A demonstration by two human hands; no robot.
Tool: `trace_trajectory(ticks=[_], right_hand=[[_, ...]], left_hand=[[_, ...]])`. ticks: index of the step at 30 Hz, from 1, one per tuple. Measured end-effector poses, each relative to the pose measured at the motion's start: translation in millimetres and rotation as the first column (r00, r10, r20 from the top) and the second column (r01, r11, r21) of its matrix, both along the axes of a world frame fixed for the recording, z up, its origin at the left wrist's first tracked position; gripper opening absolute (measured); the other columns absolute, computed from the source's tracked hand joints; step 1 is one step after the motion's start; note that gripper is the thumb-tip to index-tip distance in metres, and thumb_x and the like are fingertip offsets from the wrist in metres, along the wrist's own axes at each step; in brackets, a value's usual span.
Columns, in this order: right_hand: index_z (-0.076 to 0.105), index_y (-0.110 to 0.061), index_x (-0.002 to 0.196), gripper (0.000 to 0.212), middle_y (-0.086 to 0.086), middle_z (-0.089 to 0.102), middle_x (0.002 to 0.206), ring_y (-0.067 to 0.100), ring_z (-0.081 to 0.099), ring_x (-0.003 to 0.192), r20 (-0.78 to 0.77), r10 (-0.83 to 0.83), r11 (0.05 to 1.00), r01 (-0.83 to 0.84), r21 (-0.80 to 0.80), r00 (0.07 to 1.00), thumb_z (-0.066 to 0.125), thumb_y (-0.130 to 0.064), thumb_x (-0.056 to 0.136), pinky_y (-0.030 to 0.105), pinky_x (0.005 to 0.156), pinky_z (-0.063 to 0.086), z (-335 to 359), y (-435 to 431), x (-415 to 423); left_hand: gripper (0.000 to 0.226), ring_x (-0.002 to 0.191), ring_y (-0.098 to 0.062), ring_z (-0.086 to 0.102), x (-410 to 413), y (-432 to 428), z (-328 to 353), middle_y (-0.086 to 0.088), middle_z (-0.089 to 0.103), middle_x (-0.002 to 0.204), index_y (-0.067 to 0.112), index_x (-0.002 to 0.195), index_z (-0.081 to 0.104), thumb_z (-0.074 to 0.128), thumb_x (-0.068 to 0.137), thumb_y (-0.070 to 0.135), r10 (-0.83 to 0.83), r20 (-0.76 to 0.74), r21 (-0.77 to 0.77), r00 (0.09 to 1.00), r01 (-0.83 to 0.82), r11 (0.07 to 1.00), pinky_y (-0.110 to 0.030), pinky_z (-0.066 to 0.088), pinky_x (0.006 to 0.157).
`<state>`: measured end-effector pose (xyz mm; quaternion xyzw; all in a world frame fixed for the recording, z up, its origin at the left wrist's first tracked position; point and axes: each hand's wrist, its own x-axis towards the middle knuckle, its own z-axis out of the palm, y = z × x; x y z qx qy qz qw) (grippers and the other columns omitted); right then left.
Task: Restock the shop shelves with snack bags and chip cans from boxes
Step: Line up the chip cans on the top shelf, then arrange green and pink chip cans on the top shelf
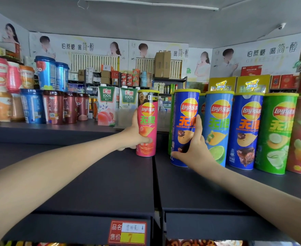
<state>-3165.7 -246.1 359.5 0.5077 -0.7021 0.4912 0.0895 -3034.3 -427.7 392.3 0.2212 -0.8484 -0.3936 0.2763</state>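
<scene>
Left hand (133,137) clamps pink can (147,125), right hand (192,148) wraps blue can (184,125); row (263,132) partly stocked, left shelf (93,183) bare.

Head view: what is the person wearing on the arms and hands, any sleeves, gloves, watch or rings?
Nothing worn shows. The left hand and right hand are ungloved. The left forearm and right forearm are bare to the frame edge: no sleeve, cuff, watch or bracelet. No ring is visible, though some fingers are hidden.
</scene>
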Motion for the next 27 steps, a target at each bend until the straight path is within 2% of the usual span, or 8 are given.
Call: trace_trajectory(ticks=[4, 7, 9, 11, 13, 17, 24, 27], right_hand=[[-0.018, -0.035, 0.149, 0.129, 0.007, 0.036, 0.129, 0.014, 0.044, 0.114, 0.021, 0.012, 1.0, -0.012, 0.023, 1.0, 0.082, -0.008, 0.072, 0.038, 0.099, 0.048, 0, -1, -2], [-0.017, -0.035, 0.149, 0.129, 0.007, 0.036, 0.128, 0.017, 0.046, 0.116, 0.033, 0.011, 1.0, -0.011, 0.011, 0.999, 0.083, -0.007, 0.072, 0.041, 0.098, 0.049, -1, -2, -3], [-0.016, -0.035, 0.149, 0.129, 0.008, 0.037, 0.128, 0.014, 0.044, 0.114, 0.026, 0.001, 1.0, -0.002, 0.004, 1.0, 0.083, -0.007, 0.071, 0.038, 0.098, 0.048, -2, -2, -4], [-0.016, -0.034, 0.149, 0.13, 0.007, 0.037, 0.126, 0.015, 0.045, 0.113, 0.024, -0.005, 1.0, 0.005, -0.005, 1.0, 0.083, -0.007, 0.071, 0.036, 0.098, 0.048, -3, -3, -4], [-0.016, -0.033, 0.15, 0.129, 0.007, 0.037, 0.126, 0.015, 0.045, 0.113, 0.018, -0.007, 1.0, 0.008, -0.01, 1.0, 0.083, -0.007, 0.071, 0.032, 0.096, 0.046, -3, -2, -3], [-0.016, -0.033, 0.15, 0.126, 0.004, 0.034, 0.126, 0.008, 0.038, 0.107, 0.024, 0.002, 1.0, -0.002, 0.005, 1.0, 0.081, -0.007, 0.074, 0.022, 0.09, 0.036, -1, 1, 0], [-0.019, -0.035, 0.148, 0.126, 0.002, 0.032, 0.125, 0.008, 0.039, 0.107, 0.021, -0.005, 1.0, 0.004, 0.016, 1.0, 0.08, -0.01, 0.076, 0.021, 0.09, 0.035, -4, 1, -1], [-0.018, -0.034, 0.149, 0.126, 0.003, 0.032, 0.126, 0.01, 0.04, 0.11, 0.027, -0.008, 1.0, 0.008, 0.009, 1.0, 0.081, -0.009, 0.075, 0.023, 0.093, 0.036, -4, 0, -1]], left_hand=[[0.12, 0.118, -0.022, 0.054, -1, -3, 0, 0.006, 0.047, 0.122, 0.046, 0.146, -0.018, 0.075, 0.081, 0.006, 0.01, -0.009, -0.028, 1.0, -0.01, 1.0, -0.054, 0.05, 0.095], [0.12, 0.113, -0.016, 0.052, -4, -1, 2, 0.005, 0.043, 0.129, 0.043, 0.148, -0.019, 0.074, 0.082, 0.006, -0.015, -0.004, -0.027, 1.0, 0.015, 1.0, -0.039, 0.055, 0.077], [0.118, 0.105, -0.008, 0.053, -7, 2, 2, 0.006, 0.042, 0.128, 0.042, 0.148, -0.018, 0.073, 0.084, 0.006, -0.049, -0.005, -0.023, 0.999, 0.048, 0.999, -0.027, 0.05, 0.066], [0.116, 0.097, 0.0, 0.053, -12, 4, 1, 0.005, 0.042, 0.129, 0.04, 0.148, -0.016, 0.072, 0.083, 0.003, -0.073, -0.024, -0.043, 0.997, 0.072, 0.997, -0.021, 0.048, 0.063], [0.115, 0.1, -0.004, 0.054, -18, 6, 0, 0.002, 0.044, 0.131, 0.04, 0.148, -0.014, 0.073, 0.083, 0.003, -0.074, -0.034, -0.033, 0.997, 0.073, 0.997, -0.025, 0.052, 0.066], [0.123, 0.118, -0.019, 0.054, -23, 14, 0, 0.003, 0.048, 0.132, 0.048, 0.146, -0.012, 0.081, 0.072, 0.018, -0.037, -0.018, -0.035, 0.999, 0.037, 0.999, -0.053, 0.053, 0.09], [0.118, 0.116, -0.019, 0.055, -25, 12, -2, 0.001, 0.049, 0.129, 0.045, 0.146, -0.015, 0.077, 0.081, 0.012, -0.013, -0.025, -0.005, 1.0, 0.012, 1.0, -0.055, 0.052, 0.092], [0.12, 0.12, -0.018, 0.051, -23, 15, 0, 0.003, 0.045, 0.132, 0.044, 0.147, -0.02, 0.076, 0.082, 0.011, -0.02, -0.019, -0.006, 1.0, 0.02, 1.0, -0.045, 0.055, 0.08]])
